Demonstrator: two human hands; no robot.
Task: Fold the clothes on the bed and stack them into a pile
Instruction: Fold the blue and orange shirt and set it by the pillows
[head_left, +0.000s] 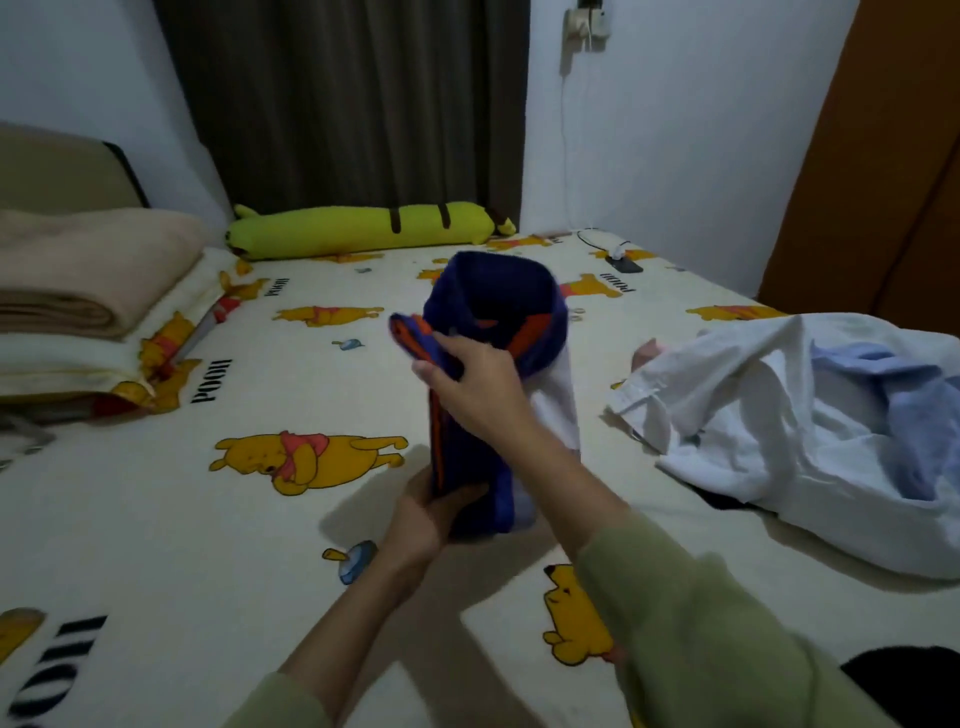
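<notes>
A dark blue garment (493, 301) with orange stripes and a white part is held up above the middle of the bed (260, 519), partly folded over on itself. My left hand (423, 512) grips its lower end near the sheet. My right hand (475, 384) pinches a folded edge higher up, with the top of the garment curling over behind it. To the right lies a loose heap of a white shirt (769, 415) with a light blue garment (893, 400) tangled in it.
A folded beige blanket (78, 270) sits on pillows at the left. A long yellow plush bolster (363, 228) lies along the far edge by the dark curtain. A phone (626, 265) on a charging cable rests at the far right corner. Something black (909, 675) shows at the lower right.
</notes>
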